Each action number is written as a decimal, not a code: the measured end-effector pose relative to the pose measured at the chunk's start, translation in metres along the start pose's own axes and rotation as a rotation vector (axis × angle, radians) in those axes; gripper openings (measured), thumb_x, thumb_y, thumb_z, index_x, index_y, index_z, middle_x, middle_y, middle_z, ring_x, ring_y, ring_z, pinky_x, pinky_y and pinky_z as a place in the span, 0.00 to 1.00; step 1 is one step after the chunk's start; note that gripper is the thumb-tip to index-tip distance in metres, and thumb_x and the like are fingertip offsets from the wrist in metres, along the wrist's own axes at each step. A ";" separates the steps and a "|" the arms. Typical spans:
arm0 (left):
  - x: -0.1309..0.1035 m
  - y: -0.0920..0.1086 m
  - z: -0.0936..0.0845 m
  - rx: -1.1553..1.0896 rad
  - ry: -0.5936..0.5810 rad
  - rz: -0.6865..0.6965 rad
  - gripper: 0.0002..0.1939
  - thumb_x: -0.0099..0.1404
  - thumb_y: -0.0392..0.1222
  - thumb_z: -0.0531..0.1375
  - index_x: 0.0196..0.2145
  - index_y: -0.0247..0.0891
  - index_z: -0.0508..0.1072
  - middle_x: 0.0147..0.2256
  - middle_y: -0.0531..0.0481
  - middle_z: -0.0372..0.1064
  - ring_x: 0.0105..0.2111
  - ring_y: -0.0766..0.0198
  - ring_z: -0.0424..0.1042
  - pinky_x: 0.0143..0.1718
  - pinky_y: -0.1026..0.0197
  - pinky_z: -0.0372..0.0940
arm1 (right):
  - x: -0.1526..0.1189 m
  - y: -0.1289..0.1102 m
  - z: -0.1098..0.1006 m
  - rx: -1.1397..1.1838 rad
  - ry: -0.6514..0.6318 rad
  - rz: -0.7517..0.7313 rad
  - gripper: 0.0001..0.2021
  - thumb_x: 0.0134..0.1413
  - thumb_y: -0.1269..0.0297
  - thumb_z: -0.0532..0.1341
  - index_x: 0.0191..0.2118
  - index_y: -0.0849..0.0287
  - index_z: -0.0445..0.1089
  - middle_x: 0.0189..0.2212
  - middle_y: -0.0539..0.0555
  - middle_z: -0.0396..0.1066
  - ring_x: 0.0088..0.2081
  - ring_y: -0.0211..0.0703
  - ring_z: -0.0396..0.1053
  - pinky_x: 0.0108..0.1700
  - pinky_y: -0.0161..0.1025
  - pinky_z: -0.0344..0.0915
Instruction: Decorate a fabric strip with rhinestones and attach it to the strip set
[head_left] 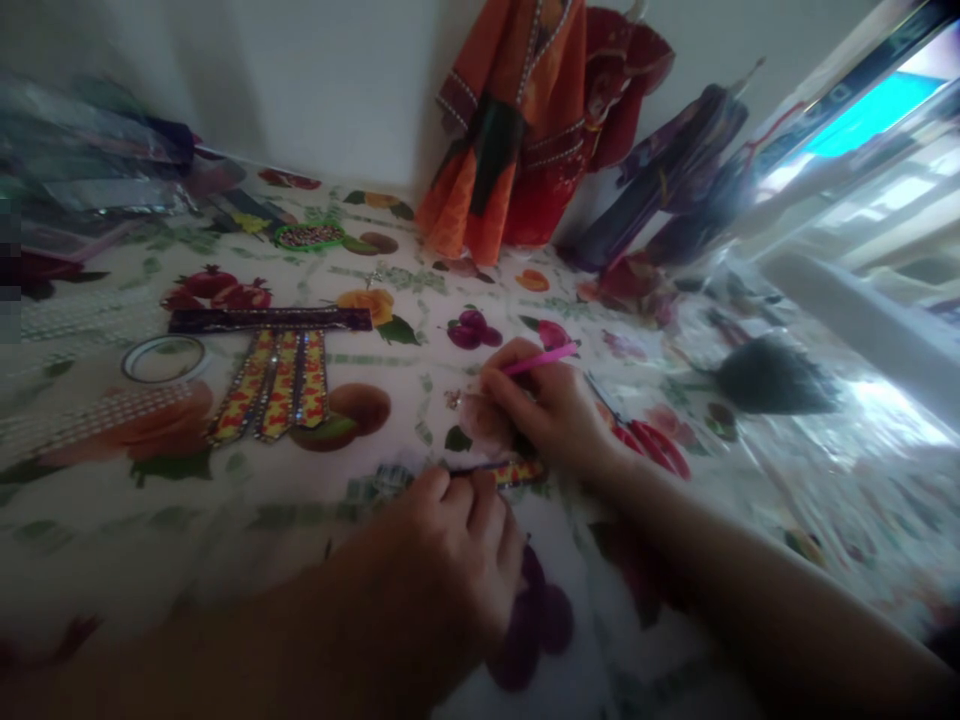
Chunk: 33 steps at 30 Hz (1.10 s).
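My right hand (pixel 555 405) is closed around a slim pink pen-like stick (pixel 547 357), its fingers pinched near a small cluster of beads or stones (pixel 453 398) on the tablecloth. The stick's lower tip is hidden. Closer to me, my left hand (pixel 472 545) has its fingers curled over a narrow yellow-and-red patterned strip (pixel 517 472) with a dark edge, part of it hidden under the hand. Red-handled scissors (pixel 652 445) lie just right of my right hand.
Left of my hands lie several patterned strips (pixel 281 385) below a dark band (pixel 270 320), a tape roll (pixel 163 358) and strings of white beads (pixel 112 415). A green bead tray (pixel 309 236) sits farther back. Small garments (pixel 517 130) hang by the wall; plastic wrap (pixel 795 500) lies right.
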<state>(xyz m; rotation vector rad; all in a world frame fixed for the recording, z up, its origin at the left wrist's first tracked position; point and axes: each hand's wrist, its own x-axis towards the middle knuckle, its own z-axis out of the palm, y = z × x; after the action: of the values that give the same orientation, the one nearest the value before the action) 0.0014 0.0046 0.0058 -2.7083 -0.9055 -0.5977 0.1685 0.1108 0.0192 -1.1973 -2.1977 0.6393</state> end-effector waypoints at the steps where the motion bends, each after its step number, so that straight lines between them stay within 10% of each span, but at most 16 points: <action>1: 0.000 0.000 0.000 -0.002 0.000 0.001 0.10 0.65 0.35 0.57 0.41 0.28 0.76 0.38 0.36 0.76 0.31 0.54 0.72 0.26 0.55 0.63 | 0.000 0.001 0.000 0.016 0.006 0.007 0.07 0.64 0.65 0.57 0.34 0.58 0.67 0.29 0.50 0.68 0.30 0.37 0.66 0.32 0.36 0.62; 33: 0.000 0.000 0.002 0.022 0.007 -0.013 0.14 0.67 0.40 0.58 0.43 0.26 0.76 0.40 0.34 0.76 0.30 0.55 0.72 0.25 0.56 0.63 | 0.001 0.001 0.001 0.017 0.021 0.017 0.07 0.64 0.67 0.57 0.33 0.59 0.67 0.27 0.47 0.66 0.27 0.34 0.62 0.29 0.35 0.58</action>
<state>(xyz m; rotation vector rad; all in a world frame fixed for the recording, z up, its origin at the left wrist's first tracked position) 0.0024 0.0056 0.0040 -2.6813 -0.9226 -0.5960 0.1682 0.1122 0.0179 -1.2099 -2.1631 0.6482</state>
